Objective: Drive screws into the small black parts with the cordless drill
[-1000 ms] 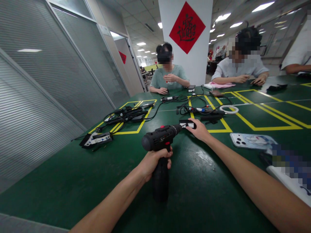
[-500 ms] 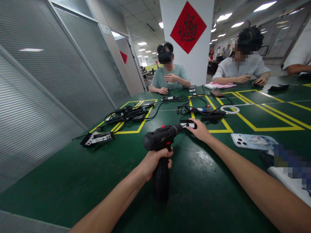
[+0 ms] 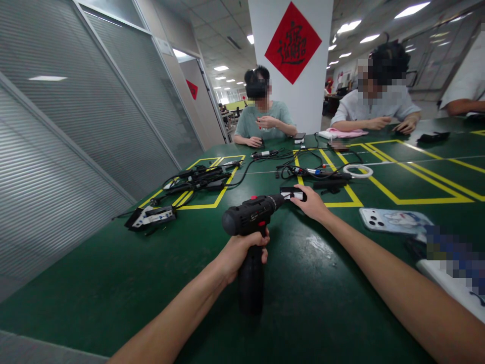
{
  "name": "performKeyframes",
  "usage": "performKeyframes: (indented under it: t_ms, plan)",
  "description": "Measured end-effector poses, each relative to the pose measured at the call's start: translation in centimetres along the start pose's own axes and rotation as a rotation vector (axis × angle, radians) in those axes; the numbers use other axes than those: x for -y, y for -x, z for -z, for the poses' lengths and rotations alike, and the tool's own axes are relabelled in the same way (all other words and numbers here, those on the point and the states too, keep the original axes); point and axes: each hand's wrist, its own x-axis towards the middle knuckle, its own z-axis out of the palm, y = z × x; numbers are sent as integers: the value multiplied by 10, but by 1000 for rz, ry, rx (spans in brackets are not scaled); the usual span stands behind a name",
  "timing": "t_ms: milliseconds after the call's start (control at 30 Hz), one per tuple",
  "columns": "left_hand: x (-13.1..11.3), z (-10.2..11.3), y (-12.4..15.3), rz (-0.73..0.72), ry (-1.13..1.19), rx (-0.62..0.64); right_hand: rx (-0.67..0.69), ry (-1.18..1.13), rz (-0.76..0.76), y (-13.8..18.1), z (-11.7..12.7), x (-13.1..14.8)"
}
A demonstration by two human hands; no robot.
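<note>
Apparently the drill [image 3: 246, 220] meets a black-and-white part [image 3: 290, 191].

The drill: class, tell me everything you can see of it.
The drill is black with red accents and looks like plastic, with a rounded rear, narrowing nose and thick handle. The left hand grips its handle, which points down; its nose points forward and rightward at a small part. Whether they touch is unclear.
</note>
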Motion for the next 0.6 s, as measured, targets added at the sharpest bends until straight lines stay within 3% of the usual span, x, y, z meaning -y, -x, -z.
performKeyframes:
  t_ms: [600]
  plan:
    - [1,1,0,-2,-12,7,6,-4,-1,0,0,0]
